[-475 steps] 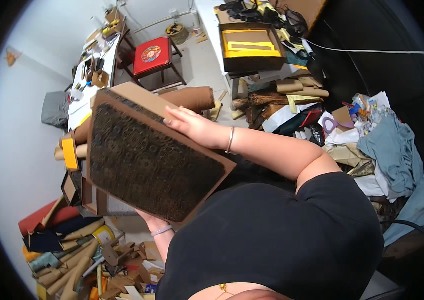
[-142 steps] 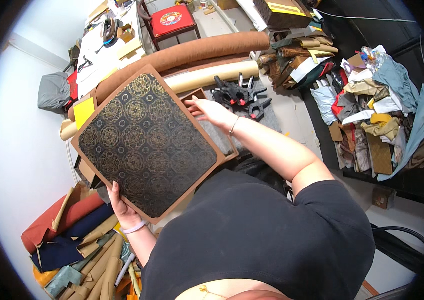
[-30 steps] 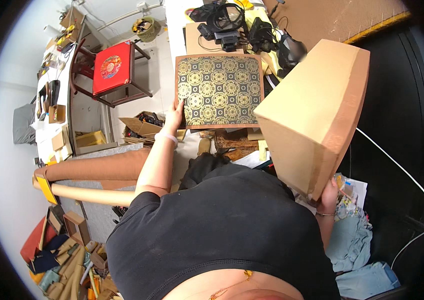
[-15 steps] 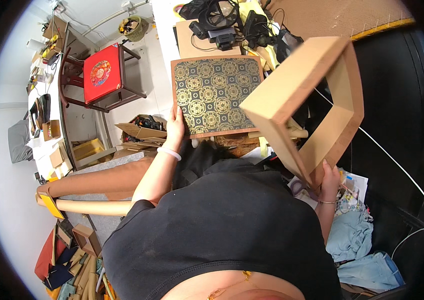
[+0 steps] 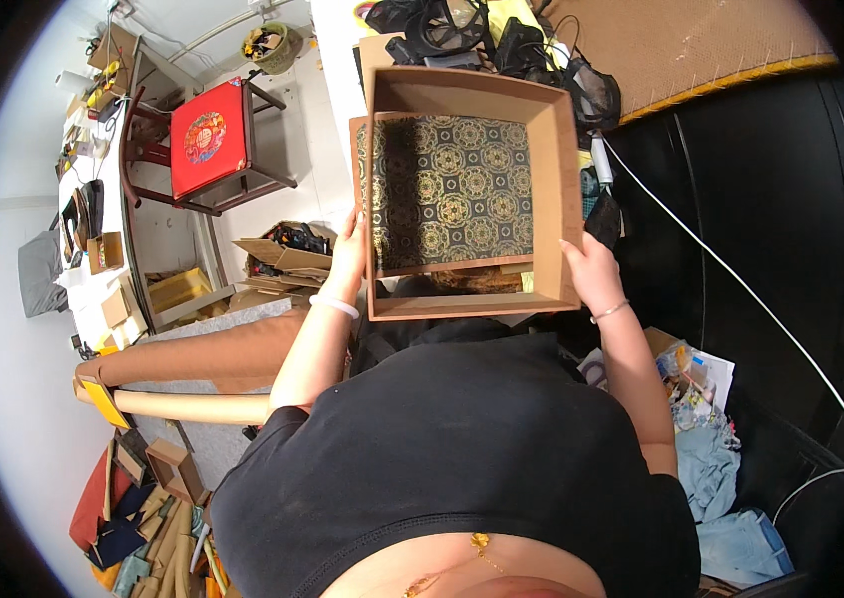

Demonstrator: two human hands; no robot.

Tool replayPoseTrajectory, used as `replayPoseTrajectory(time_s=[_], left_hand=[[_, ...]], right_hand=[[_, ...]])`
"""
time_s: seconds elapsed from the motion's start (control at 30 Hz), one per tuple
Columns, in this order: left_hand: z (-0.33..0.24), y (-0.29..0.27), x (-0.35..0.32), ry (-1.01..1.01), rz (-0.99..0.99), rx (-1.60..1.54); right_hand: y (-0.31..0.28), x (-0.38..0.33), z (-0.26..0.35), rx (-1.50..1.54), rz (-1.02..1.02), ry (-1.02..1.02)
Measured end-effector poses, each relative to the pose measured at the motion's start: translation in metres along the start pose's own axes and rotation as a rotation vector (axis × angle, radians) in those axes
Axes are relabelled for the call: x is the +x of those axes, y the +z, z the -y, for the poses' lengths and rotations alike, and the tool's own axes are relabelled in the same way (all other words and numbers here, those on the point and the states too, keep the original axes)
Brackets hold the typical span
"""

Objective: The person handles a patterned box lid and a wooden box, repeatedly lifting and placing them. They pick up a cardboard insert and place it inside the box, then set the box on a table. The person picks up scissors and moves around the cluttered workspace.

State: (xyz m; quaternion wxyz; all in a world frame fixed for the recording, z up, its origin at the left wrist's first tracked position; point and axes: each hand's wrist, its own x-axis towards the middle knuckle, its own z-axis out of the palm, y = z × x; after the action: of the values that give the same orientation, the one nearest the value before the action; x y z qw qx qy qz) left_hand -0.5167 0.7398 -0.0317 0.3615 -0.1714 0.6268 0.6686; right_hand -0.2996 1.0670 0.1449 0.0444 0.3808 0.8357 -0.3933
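I am gripping the brown frame (image 5: 550, 189) by its right wall with the right hand (image 5: 596, 275), thumb over the rim, forearm rising from below. The left hand (image 5: 346, 253) is clasping the left edge of the patterned board (image 5: 472, 194); from here I cannot tell whether it is also touching the frame. Between the hands, frame walls are hiding the board's far and right edges.

From here I see frame (image 5: 554, 189) over panel (image 5: 472, 189), between left hand (image 5: 349, 251) and right hand (image 5: 593, 274); chair (image 5: 205, 140) left, cloth (image 5: 707, 470) right.
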Motion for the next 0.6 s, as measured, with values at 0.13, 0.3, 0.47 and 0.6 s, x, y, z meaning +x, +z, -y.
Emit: replayPoseTrajectory(time_s=[0.13, 0.3, 0.47, 0.6], left_hand=[[-0.001, -0.006, 0.003, 0.001, 0.084, -0.179], [-0.002, 0.005, -0.009, -0.074, 0.113, -0.375], [0.009, -0.002, -0.005, -0.009, 0.168, -0.317], [-0.011, 0.011, -0.025, -0.062, 0.171, -0.380]], right_hand=[[0.017, 0.014, -0.011, -0.092, -0.046, -0.077], [0.019, 0.017, -0.014, -0.116, -0.079, -0.139], [-0.002, 0.051, -0.037, 0.578, 0.260, 0.371], [0.042, 0.098, -0.093, 0.766, 0.270, 0.330]])
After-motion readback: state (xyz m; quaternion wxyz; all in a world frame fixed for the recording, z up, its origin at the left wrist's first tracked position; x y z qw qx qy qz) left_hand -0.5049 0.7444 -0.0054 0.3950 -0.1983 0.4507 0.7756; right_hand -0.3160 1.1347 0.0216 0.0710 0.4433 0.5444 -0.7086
